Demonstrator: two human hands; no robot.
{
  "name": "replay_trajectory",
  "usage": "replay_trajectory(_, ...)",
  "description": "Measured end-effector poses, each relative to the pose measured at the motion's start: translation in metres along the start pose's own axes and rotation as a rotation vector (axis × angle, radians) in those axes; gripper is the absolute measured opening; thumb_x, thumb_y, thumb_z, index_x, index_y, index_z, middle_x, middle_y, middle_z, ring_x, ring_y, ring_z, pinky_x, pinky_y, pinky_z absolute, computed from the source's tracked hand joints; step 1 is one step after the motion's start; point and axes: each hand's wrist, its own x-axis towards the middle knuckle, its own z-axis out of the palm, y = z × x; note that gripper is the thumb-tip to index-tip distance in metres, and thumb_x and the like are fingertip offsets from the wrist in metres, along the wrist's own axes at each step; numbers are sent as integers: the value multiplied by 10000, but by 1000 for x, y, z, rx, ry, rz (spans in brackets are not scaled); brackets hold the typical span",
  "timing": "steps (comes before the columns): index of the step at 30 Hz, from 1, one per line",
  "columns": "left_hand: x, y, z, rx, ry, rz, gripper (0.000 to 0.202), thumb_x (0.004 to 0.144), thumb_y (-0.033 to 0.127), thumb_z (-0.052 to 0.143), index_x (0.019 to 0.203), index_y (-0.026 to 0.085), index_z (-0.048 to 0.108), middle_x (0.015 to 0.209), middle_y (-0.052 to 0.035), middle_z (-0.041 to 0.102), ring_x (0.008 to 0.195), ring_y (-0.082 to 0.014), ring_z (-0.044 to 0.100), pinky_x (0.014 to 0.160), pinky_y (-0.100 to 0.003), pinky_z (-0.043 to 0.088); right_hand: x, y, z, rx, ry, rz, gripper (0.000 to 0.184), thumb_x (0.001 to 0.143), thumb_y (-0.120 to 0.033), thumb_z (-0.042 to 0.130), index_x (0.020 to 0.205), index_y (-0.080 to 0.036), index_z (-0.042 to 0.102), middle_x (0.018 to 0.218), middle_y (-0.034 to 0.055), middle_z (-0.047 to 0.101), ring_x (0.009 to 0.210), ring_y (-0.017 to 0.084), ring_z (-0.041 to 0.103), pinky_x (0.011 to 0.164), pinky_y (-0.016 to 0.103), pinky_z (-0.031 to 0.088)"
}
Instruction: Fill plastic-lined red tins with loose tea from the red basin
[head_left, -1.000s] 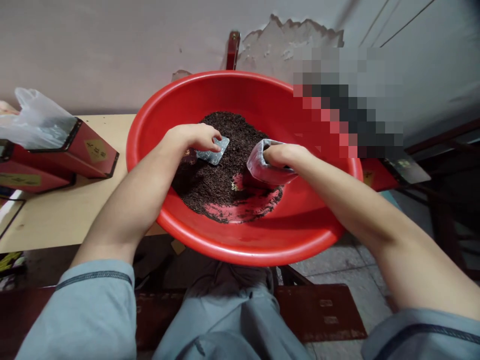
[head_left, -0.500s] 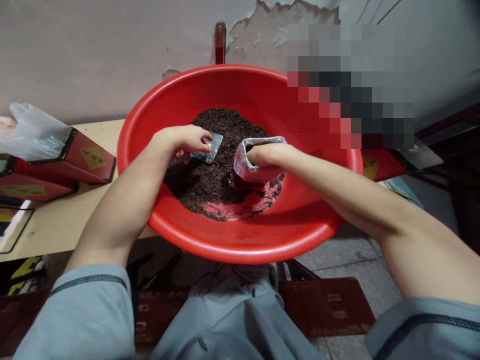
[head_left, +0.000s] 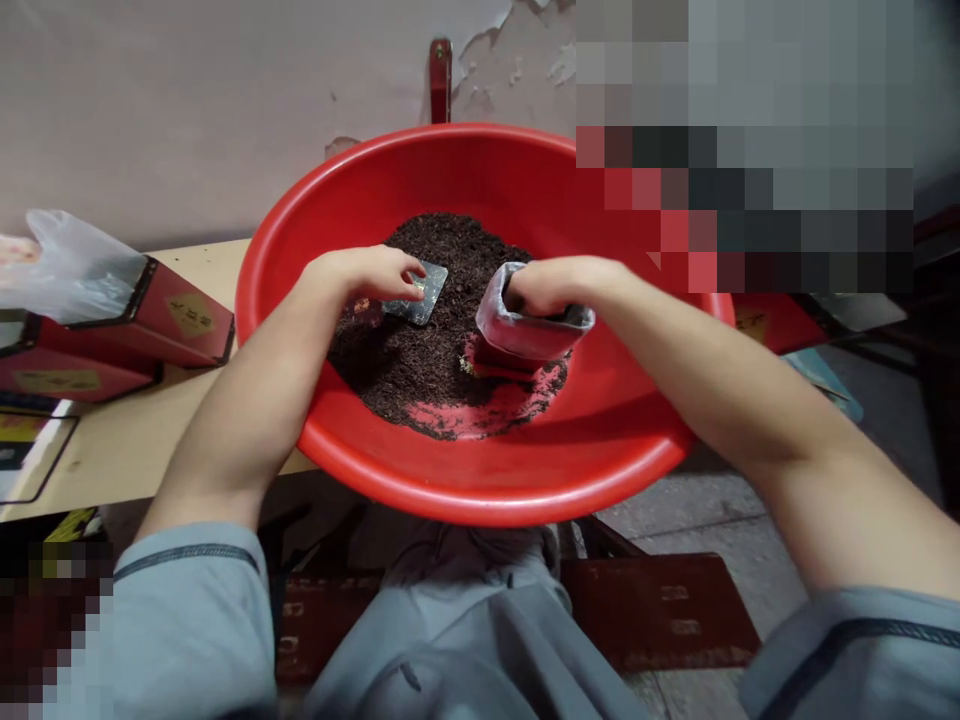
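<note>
A wide red basin (head_left: pixel 525 505) is being worked over by two bare hands, and a heap of dark, loose, leaf-like material (head_left: pixel 442 365) is being held in its bottom. A red container with a clear plastic lining (head_left: pixel 536 330) is being kept inside the basin, at the right-hand side of the heap. The right hand (head_left: pixel 551 287) is being held in the mouth of this container, its fingers hidden by the rim — whether anything is being gripped there cannot be told. The left hand (head_left: pixel 394 275) is being held with bent fingers over a silvery, patterned square panel (head_left: pixel 421 297) above the heap; whether the panel is being grasped or only touched cannot be told.

As for progress, a patch of the basin's floor is being left nearly bare in front of the container, but plenty of material is lying loose, so much is judged to be remaining. How full the container is cannot be seen. On the pale table (head_left: pixel 112 460) at the left, two red boxes (head_left: pixel 176 335) are standing — one is being topped by a translucent plastic bag (head_left: pixel 86 265), and their contents are not being shown.
</note>
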Motion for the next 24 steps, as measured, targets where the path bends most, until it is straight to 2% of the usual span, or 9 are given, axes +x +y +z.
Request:
replay_trajectory(2,-3,3,-1,-1,8,-10,673,960,515,576,1598,319,490,1451,-4,682,1236,-242,682,988,-255,528,-20,-19,-21,-173,-77,-80,83,828,-209,717,833,-193,798,764,39,747,753,187,685,755,308,490)
replay_trajectory(4,-6,4,-2,-9,17,-26,675,954,508,589,1594,313,501,1439,-15,687,1239,-254,680,993,-268,529,-44,-45,-30,-163,70,-147,178,906,-341,688,956,-230,818,856,52,771,849,222,707,799,334,508)
replay_trajectory(6,-8,4,-2,-21,29,-34,695,931,518,621,1586,309,518,1413,-23,699,1252,-275,672,1004,-286,526,-66,-72,-20,-35,73,-200,278,948,-446,646,972,-225,812,849,60,767,861,229,713,812,339,521)
replay_trajectory(8,-5,-1,-1,-37,50,-24,712,907,527,646,1580,324,526,1392,-17,708,1274,-299,655,1034,-318,513,-78,-88,6,165,-112,-226,289,906,-474,702,993,-215,795,846,61,767,838,226,714,804,332,538)
replay_trajectory(11,4,-14,3,-77,82,-3,737,879,537,670,1577,345,530,1389,-13,707,1287,-334,636,1066,-370,489,-78,-87,60,546,-318,62,346,684,-367,909,949,-216,746,961,88,782,899,254,719,754,325,573)
replay_trajectory(16,24,-31,11,-143,106,36,790,829,582,708,1570,371,534,1427,-1,683,1305,-336,610,1054,-372,475,-62,-66,123,1161,-423,775,61,847,-179,647,874,-215,607,805,92,720,737,240,694,707,424,623)
replay_trajectory(18,30,-34,12,-148,126,52,779,821,578,716,1554,371,553,1433,9,677,1326,-339,592,1072,-375,460,-56,-71,134,1263,-287,852,72,903,-179,566,954,-221,595,896,102,731,802,246,706,755,435,635)
replay_trajectory(21,39,-36,12,-185,133,52,765,800,551,743,1526,365,589,1440,18,665,1369,-379,553,1105,-400,431,-40,-98,142,1256,-106,776,146,994,-304,549,1115,-229,584,1244,119,704,1070,234,700,886,372,623)
replay_trajectory(24,43,-38,11,-229,129,48,757,804,546,742,1527,384,584,1451,40,647,1414,-412,499,1114,-419,416,-17,-132,150,1316,-61,681,446,1009,-558,567,1313,-236,518,1515,139,558,1327,255,592,1000,394,595)
